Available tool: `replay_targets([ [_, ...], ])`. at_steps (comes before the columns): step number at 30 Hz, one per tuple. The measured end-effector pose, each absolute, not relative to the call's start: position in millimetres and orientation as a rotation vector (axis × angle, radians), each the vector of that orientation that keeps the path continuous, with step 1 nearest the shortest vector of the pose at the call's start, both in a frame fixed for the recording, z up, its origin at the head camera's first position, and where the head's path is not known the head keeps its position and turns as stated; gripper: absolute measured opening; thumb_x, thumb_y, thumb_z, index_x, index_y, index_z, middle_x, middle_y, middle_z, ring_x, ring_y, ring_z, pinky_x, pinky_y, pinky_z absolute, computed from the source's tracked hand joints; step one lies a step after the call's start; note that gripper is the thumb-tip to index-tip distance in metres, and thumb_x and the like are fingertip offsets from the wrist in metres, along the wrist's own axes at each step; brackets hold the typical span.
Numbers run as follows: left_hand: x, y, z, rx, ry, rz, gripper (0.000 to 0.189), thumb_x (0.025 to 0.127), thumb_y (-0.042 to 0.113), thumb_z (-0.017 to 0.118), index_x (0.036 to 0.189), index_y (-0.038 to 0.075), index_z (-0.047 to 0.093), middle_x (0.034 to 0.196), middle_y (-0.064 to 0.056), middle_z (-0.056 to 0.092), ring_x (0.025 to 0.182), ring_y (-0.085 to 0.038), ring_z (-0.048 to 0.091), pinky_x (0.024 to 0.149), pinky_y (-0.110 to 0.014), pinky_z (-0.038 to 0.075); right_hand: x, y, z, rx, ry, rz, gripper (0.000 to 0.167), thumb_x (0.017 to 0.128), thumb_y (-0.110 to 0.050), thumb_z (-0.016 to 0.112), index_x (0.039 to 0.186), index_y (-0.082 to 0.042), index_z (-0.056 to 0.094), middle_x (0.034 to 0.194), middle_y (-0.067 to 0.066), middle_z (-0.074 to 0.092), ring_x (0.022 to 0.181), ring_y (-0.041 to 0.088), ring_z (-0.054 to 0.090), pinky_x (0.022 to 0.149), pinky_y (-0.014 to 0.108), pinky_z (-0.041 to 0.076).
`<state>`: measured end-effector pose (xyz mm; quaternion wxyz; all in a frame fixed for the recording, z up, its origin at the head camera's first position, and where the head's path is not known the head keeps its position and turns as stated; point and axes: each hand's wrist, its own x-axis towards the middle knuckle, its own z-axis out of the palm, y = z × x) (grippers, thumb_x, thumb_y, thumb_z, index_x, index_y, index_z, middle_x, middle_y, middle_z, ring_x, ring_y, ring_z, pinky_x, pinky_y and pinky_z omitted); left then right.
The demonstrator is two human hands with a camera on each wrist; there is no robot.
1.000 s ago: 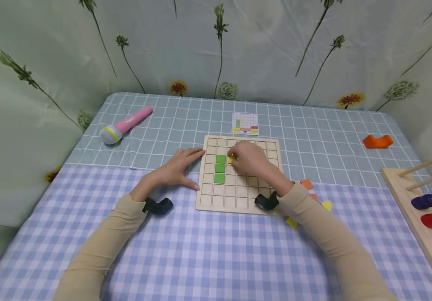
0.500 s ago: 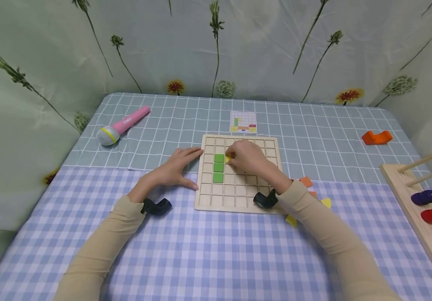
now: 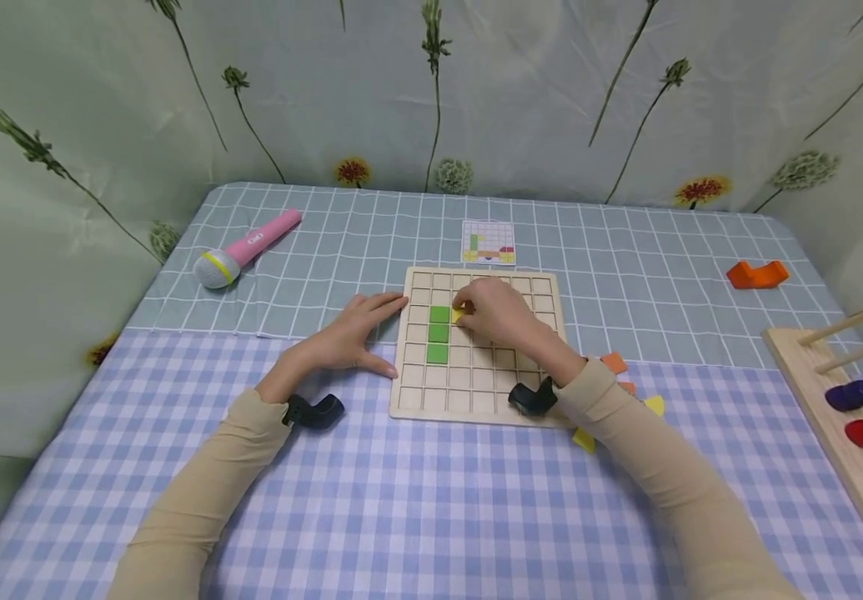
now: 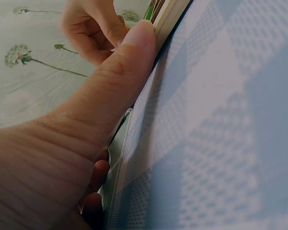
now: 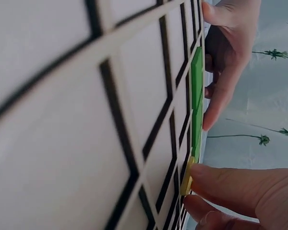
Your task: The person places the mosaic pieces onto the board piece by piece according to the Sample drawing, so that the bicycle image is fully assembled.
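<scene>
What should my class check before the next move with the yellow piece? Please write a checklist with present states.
1. Left hand touching the board's edge: ok.
2. Right hand pinching the yellow piece: ok.
3. Three green squares in one column: ok.
4. Yellow piece fully seated: cannot tell.
5. Card uncovered, beyond the board: ok.
6. Loose pieces all uncovered: not ok; the right sleeve overlaps some.

My left grip (image 4: pixel 81 115) touches the board (image 4: pixel 169 18) with its thumb; my right grip (image 4: pixel 93 31) curls above the board; checked cloth (image 4: pixel 221 120) flanks the board.
</scene>
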<state>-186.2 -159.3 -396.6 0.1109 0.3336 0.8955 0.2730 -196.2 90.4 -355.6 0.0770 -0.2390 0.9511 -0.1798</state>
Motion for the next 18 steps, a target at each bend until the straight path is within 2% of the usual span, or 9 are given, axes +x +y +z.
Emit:
replay_targets([
  [7, -183, -159, -397, 0.978, 2.633, 0.795, 0.106, 0.065, 0.036, 0.084, 0.148, 0.005, 0.026, 0.154, -0.017, 0.025, 0.129, -0.033, 0.027, 0.105, -0.050, 0.027, -193, 97, -355, -0.712, 2.786, -0.674, 0.025, 0.083, -0.003, 0.061, 0.106, 0.000, 0.070, 0.100, 0.014, 0.072, 0.093, 0.023, 0.064, 0.083, 0.035, 0.050],
  [18, -184, -158, -396, 0.986, 2.633, 0.785, 0.108, 0.064, 0.034, 0.085, 0.149, 0.005, 0.024, 0.154, -0.016, 0.025, 0.131, -0.034, 0.025, 0.106, -0.051, 0.026, -173, 128, -339, -0.750, 2.799, -0.722, 0.024, 0.084, -0.002, 0.060, 0.106, 0.000, 0.071, 0.093, 0.014, 0.072, 0.073, 0.020, 0.063, 0.067, 0.030, 0.048],
])
